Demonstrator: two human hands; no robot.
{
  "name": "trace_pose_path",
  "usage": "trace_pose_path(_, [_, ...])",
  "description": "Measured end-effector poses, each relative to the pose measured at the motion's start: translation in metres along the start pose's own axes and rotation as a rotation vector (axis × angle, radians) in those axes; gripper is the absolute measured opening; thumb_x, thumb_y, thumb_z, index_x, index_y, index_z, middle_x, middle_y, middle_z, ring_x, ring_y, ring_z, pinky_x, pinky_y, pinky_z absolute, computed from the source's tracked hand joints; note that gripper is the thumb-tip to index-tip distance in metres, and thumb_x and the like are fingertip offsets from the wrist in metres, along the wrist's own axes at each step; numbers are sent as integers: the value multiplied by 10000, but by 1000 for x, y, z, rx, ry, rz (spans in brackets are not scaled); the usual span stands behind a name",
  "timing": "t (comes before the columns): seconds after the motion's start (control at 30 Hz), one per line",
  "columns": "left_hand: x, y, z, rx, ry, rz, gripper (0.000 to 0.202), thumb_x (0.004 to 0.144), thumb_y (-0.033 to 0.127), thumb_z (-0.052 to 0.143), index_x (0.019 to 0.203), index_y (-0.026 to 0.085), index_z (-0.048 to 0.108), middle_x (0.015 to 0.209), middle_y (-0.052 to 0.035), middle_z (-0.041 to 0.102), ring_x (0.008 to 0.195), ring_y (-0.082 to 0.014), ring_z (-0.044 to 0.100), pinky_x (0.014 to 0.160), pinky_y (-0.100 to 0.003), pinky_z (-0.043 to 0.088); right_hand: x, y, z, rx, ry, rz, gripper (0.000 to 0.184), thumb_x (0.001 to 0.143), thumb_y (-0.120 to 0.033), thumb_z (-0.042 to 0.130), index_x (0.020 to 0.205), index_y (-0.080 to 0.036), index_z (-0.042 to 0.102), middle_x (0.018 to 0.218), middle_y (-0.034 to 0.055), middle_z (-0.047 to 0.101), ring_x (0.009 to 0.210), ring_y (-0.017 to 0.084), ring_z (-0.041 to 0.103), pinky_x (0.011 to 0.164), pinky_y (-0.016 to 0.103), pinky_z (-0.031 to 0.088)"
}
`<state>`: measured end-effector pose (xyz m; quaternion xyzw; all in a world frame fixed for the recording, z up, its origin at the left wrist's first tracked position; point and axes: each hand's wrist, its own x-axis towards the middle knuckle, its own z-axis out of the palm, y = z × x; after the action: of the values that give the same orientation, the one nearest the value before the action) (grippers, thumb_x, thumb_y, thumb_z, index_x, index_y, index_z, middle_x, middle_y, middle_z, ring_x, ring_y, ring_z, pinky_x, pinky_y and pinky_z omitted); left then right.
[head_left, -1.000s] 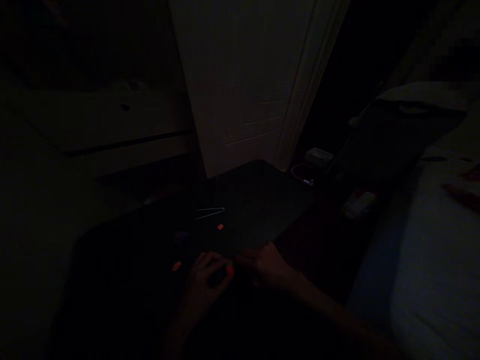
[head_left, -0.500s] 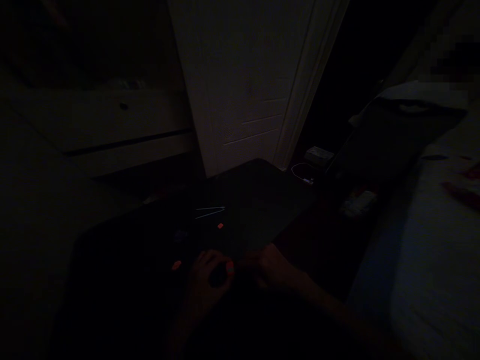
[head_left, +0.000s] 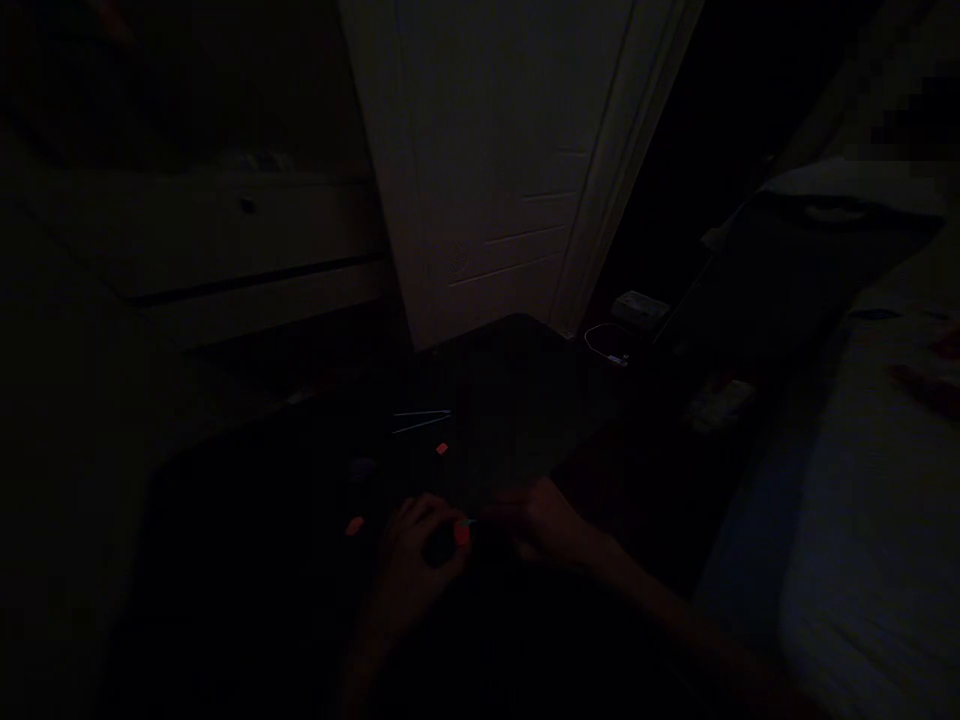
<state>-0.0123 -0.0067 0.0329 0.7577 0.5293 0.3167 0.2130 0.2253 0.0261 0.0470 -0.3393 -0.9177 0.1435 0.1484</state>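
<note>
The scene is very dark. My left hand (head_left: 416, 560) and my right hand (head_left: 547, 525) meet over a dark mat (head_left: 517, 410), fingers curled. Between their fingertips sits a small orange-red piece (head_left: 461, 535), which the left hand pinches. The right hand's fingers close in toward the same spot; what they grip is too dark to make out. Two more small orange pieces lie on the mat, one (head_left: 442, 449) ahead of the hands and one (head_left: 354, 526) to the left. A pair of thin light sticks (head_left: 421, 420) lies farther ahead.
A pale door (head_left: 495, 170) stands behind the mat. A low drawer unit (head_left: 225, 240) is at the left. A bed (head_left: 862, 450) fills the right side. A white cable and a small box (head_left: 637, 305) lie on the floor by the door.
Both hands have stayed together around the orange piece, shifting only slightly. The view has tilted up a little.
</note>
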Motion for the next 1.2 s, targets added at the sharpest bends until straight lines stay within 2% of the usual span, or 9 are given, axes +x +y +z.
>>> trace_pose_path(0.23, [1,-1,0,-12,-4,-31,198,780,228,781,964,296,804,1014,-25,766,1002,-271,709,905,-426,559,-6,-2,-1,87,-62,-63,244,902,-90,614,1031,-231,765,894,13,766,782,166,690,684,264,380])
trace_pose_path(0.47, [-1,0,-2,12,-10,-12,170,845,265,748,997,313,809,1034,-22,773,1024,-265,704,915,-415,560,-1,-1,5,5,12,1,301,840,-87,621,1072,-221,757,875,16,753,729,166,653,633,278,341])
trace_pose_path(0.6, [-1,-3,0,-20,-9,-10,165,836,273,745,984,303,813,1022,-32,768,1001,-265,704,909,-425,562,-4,1,9,13,48,-6,247,858,-84,610,1019,-211,749,847,12,737,724,164,648,650,282,360])
trace_pose_path(0.77, [0,-2,-1,-35,4,-15,164,816,277,761,968,306,816,1000,-33,767,987,-264,705,889,-414,570,-7,1,2,71,-24,-97,229,904,-103,610,1029,-227,756,862,5,732,755,157,656,685,271,387])
trace_pose_path(0.87, [0,-1,-2,-14,9,-16,148,818,288,769,957,312,814,1003,-27,772,997,-265,707,903,-416,570,-6,3,0,71,-40,-94,247,894,-99,622,1043,-228,771,858,11,741,761,165,666,687,275,389])
trace_pose_path(1.03, [-1,-2,-3,-45,8,-6,127,838,307,768,957,307,815,976,-22,772,969,-253,721,888,-402,577,-7,2,16,228,107,-1,255,950,-116,591,1107,-195,777,914,55,780,796,188,714,712,270,461])
trace_pose_path(1.13, [-3,-4,-3,-59,36,-48,147,827,308,785,972,298,808,984,-15,768,940,-242,728,894,-399,581,-6,-8,29,438,280,216,255,1058,-214,543,1115,-188,790,984,82,814,846,203,759,778,278,549])
trace_pose_path(1.2, [-4,-7,-3,-71,67,-83,170,845,324,769,1008,288,800,1004,-19,767,892,-225,729,859,-381,590,-2,-19,35,570,372,355,267,1073,-252,546,1140,-209,801,1069,79,831,917,224,786,854,305,589])
